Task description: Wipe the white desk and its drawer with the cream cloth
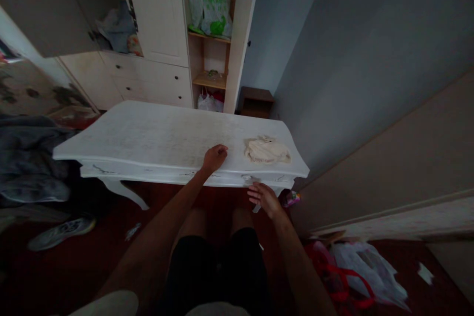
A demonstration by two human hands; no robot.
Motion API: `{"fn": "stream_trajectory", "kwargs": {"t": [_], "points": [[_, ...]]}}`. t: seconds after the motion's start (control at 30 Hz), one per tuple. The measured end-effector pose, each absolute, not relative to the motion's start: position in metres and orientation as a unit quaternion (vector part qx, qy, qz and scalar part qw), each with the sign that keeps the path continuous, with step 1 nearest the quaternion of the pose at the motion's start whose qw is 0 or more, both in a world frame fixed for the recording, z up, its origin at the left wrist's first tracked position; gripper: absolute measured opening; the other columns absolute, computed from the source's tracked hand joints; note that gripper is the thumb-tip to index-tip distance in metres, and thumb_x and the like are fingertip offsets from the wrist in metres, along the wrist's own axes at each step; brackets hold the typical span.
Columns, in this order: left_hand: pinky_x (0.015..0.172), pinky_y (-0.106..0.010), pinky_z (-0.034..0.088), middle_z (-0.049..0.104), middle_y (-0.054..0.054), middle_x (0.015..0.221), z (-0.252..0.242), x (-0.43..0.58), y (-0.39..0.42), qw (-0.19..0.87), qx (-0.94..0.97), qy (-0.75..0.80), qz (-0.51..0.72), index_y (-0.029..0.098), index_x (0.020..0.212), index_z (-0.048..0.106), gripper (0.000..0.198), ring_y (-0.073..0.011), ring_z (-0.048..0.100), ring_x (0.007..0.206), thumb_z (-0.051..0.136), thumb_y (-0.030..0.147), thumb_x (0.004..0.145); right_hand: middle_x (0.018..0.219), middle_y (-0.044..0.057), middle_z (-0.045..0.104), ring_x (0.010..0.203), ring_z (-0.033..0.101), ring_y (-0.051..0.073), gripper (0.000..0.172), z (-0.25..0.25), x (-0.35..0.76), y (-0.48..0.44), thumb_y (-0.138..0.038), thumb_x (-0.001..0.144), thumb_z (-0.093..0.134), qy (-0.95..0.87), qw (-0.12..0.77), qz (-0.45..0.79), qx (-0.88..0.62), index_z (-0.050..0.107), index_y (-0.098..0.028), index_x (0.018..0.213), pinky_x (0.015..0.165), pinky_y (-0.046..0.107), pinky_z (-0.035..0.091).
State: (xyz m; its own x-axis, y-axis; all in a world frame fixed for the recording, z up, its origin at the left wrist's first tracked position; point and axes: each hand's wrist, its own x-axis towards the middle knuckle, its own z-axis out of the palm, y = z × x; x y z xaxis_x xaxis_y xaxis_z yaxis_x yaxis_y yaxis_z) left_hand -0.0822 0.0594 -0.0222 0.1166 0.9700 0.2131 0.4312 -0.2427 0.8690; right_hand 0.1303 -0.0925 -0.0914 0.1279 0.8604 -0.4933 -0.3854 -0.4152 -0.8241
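A long white table point(155, 131) with a curved front edge and drawers stands in front of me. My left hand point(215, 157) rests at its front edge, fingers curled into a loose fist with nothing visible in them. My right hand point(263, 197) is held just below the front edge at the right, its fingers apart and holding nothing. Close to those fingers is a pale drawer knob point(247, 177); whether they touch it I cannot tell. A crumpled off-white cloth point(267, 150) lies on the tabletop, beyond my right hand.
Behind the table are a white wardrobe point(159, 19) and shelves holding plastic bags point(215, 10). Dark clothing point(31, 158) is heaped at the left, above a grey shoe point(62, 233). White and red bags point(366, 269) lie on the floor at lower right, by the wall.
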Motion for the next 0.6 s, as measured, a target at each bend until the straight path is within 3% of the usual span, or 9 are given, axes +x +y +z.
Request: {"fn": "stream_trajectory", "kwargs": {"t": [0.17,0.37,0.6], "points": [[0.074,-0.027,0.049,0.072,-0.002,0.079,-0.027,-0.082,0.079,0.314,0.616,0.58,0.43,0.02,0.08,0.07,0.012,-0.0174,0.065,0.075,0.06,0.016,0.076,0.111,0.009,0.071,0.093,0.069,0.019,0.025,-0.102,0.13,-0.072,-0.046,0.086,0.06,-0.167,0.462,0.69,-0.531,0.059,-0.023,0.094,0.084,0.037,0.054],[0.05,-0.024,0.044,0.06,0.003,0.056,-0.024,-0.089,0.083,0.351,0.578,0.584,0.45,0.016,0.086,0.068,0.016,-0.0125,0.052,0.045,0.054,0.019,0.079,0.113,0.012,0.071,0.088,0.069,0.018,0.039,-0.111,0.123,-0.051,-0.048,0.097,0.04,-0.131,0.436,0.761,-0.463,0.064,-0.018,0.095,0.079,0.035,0.053],[0.049,-0.023,0.042,0.057,0.004,0.053,-0.022,-0.087,0.076,0.347,0.573,0.575,0.471,0.015,0.084,0.067,0.015,-0.0115,0.051,0.044,0.055,0.02,0.077,0.088,0.007,0.075,0.069,0.066,0.013,0.029,-0.115,0.119,-0.043,-0.037,0.097,0.047,-0.085,0.451,0.767,-0.448,0.066,-0.016,0.089,0.065,0.024,0.051]]}}
